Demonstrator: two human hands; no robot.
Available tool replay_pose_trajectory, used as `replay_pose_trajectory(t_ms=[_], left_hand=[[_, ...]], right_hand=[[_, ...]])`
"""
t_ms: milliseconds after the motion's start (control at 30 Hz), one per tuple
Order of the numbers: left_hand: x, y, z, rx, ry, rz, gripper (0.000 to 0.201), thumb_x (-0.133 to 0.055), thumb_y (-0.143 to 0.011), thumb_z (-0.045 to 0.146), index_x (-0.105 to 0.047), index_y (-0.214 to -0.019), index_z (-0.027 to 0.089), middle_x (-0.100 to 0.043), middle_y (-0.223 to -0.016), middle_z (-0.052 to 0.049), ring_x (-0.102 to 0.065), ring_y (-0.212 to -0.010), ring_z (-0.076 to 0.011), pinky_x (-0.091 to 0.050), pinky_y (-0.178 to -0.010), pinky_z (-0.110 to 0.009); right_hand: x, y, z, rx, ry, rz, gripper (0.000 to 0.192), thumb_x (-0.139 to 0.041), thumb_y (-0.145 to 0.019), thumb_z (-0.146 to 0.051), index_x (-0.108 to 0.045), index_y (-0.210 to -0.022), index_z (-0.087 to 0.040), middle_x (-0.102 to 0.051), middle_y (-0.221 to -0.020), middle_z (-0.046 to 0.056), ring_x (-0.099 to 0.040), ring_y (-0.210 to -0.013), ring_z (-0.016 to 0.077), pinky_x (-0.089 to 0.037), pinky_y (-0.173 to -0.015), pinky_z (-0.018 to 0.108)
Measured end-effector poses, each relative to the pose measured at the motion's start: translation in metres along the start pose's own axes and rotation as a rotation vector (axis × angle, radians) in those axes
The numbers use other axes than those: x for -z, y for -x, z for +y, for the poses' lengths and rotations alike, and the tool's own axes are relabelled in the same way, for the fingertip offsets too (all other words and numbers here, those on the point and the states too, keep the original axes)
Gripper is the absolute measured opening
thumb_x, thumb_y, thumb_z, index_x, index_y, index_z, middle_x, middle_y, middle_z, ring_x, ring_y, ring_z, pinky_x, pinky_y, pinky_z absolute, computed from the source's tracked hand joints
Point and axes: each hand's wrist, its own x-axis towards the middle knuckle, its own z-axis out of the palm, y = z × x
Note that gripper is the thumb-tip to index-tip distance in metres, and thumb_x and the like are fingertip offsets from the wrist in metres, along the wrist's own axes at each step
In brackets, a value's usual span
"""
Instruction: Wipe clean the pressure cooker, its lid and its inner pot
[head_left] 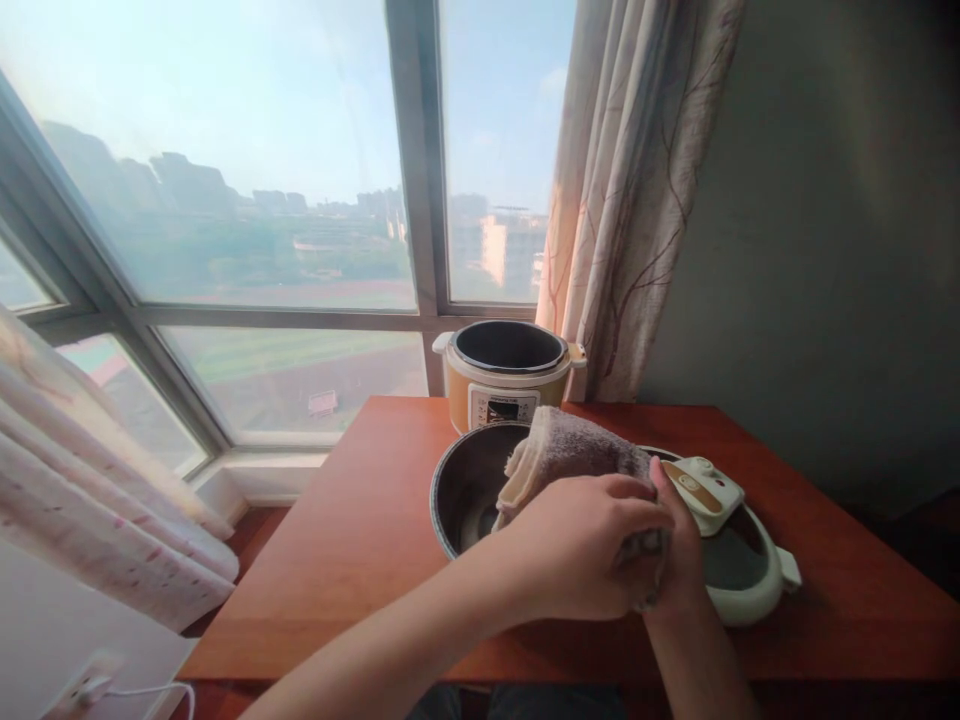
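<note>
A greyish-brown cloth (574,443) is bunched between my two hands, above the right side of a dark inner pot (459,480). My left hand (585,545) crosses to the right with its fingers curled round the cloth's near end. Close against it, my right hand (681,545) grips the same cloth, thumb up, its fingers mostly hidden. Behind the pot stands a pressure cooker (510,375) with a tan body, a front panel and its top uncovered. Right of my hands lies the cooker's lid (750,590), pale-rimmed with a tan-striped handle.
The things stand on a reddish-brown wooden table (337,540). Beyond its back edge are a large window (285,240) and a patterned curtain (630,200). Another curtain (97,480) hangs at left, above a wall socket with a white cord (150,688).
</note>
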Motion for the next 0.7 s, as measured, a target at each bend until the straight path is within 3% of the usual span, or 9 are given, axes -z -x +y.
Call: replay_pose_trajectory(t_ms=[133,267,333,433,567,700], left_hand=[[-0.01,0.013,-0.002,0.003,0.142,0.044,0.033,-0.053,-0.085,0.013,-0.068,-0.114,0.021,-0.07,-0.117,-0.005,-0.066,-0.106,-0.019,-0.048,-0.092,-0.025],[-0.034,0.029,-0.007,0.232,0.056,0.117,0.032,-0.049,-0.085,0.013,-0.067,-0.11,0.022,-0.072,-0.107,-0.005,-0.068,-0.095,-0.0191,-0.051,-0.083,-0.027],[-0.047,0.033,-0.007,0.345,-0.064,0.054,0.031,-0.05,-0.089,0.026,-0.064,-0.117,0.023,-0.072,-0.103,-0.008,-0.07,-0.09,-0.0238,-0.053,-0.077,-0.032],[-0.061,0.034,-0.007,0.492,-0.261,-0.116,0.052,-0.051,-0.09,0.047,-0.054,-0.131,0.015,-0.073,-0.092,-0.016,-0.071,-0.081,-0.0332,-0.054,-0.067,-0.04],[-0.064,0.031,-0.005,0.543,-0.343,-0.32,0.029,-0.053,-0.083,0.02,-0.06,-0.11,0.011,-0.072,-0.08,-0.017,-0.072,-0.072,-0.0338,-0.054,-0.062,-0.04],[-0.059,0.049,-0.005,0.511,-0.337,-0.393,0.034,-0.058,-0.069,0.012,-0.059,-0.103,0.014,-0.073,-0.081,-0.015,-0.072,-0.07,-0.0346,-0.054,-0.059,-0.039]], right_hand=[[0.017,-0.009,-0.004,0.007,-0.013,0.074,0.034,-0.063,-0.077,-0.053,-0.07,-0.081,-0.02,-0.073,-0.08,0.009,-0.071,-0.091,0.0297,-0.059,-0.081,0.046],[0.036,-0.014,-0.016,0.047,-0.122,0.236,0.037,-0.059,-0.08,-0.046,-0.07,-0.104,-0.021,-0.073,-0.104,0.009,-0.068,-0.098,0.0295,-0.056,-0.086,0.05],[0.046,-0.014,-0.023,0.106,-0.16,0.348,0.039,-0.062,-0.078,-0.042,-0.068,-0.111,-0.022,-0.07,-0.113,0.008,-0.066,-0.102,0.0302,-0.056,-0.087,0.052],[0.059,-0.012,-0.027,0.169,-0.173,0.435,0.042,-0.066,-0.075,-0.038,-0.067,-0.115,-0.024,-0.066,-0.121,0.007,-0.063,-0.108,0.0307,-0.055,-0.088,0.054],[0.067,-0.008,-0.02,0.19,-0.097,0.503,0.048,-0.074,-0.068,-0.031,-0.067,-0.114,-0.023,-0.065,-0.122,0.006,-0.063,-0.108,0.0311,-0.056,-0.088,0.053],[0.067,-0.004,-0.006,0.159,-0.051,0.5,0.052,-0.078,-0.066,-0.034,-0.067,-0.114,-0.02,-0.069,-0.116,0.009,-0.067,-0.101,0.0314,-0.058,-0.084,0.052]])
